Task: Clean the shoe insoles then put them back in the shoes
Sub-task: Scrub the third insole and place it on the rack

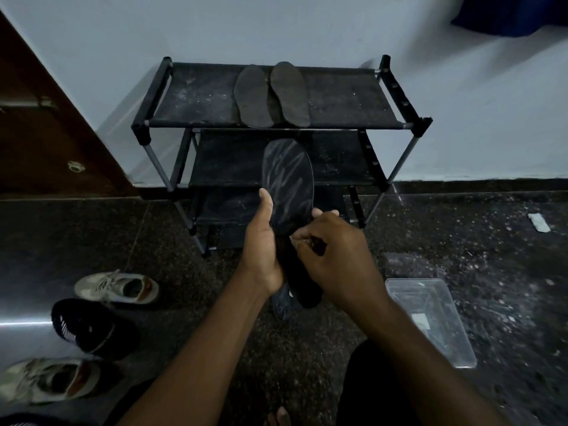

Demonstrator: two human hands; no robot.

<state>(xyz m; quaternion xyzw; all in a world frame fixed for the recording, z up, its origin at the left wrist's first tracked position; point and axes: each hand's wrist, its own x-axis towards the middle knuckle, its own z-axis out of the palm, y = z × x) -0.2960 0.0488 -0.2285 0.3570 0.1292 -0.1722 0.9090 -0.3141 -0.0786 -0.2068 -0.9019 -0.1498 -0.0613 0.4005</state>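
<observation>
I hold the insole [287, 179] in the air in front of the rack [196, 96], toe end up. My left hand [261, 250] is wrapped round its edge with the thumb along the side. My right hand [335, 256] has its fingers curled on a dark cloth [302, 284] at the heel end. Streaks on the insole suggest I am mid-wipe. Two other insoles [252, 96] lie side by side at the middle of the rack's top shelf; I cannot tell whether they are clean. On the floor at left, two pale sneakers [118, 289] and a dark shoe [89, 327] stand without insoles as far as I can see, so refitting is all left. A clear tub [430, 318] sits at right. The dark shape under my hands may be the fourth shoe, though I cannot be sure.
</observation>
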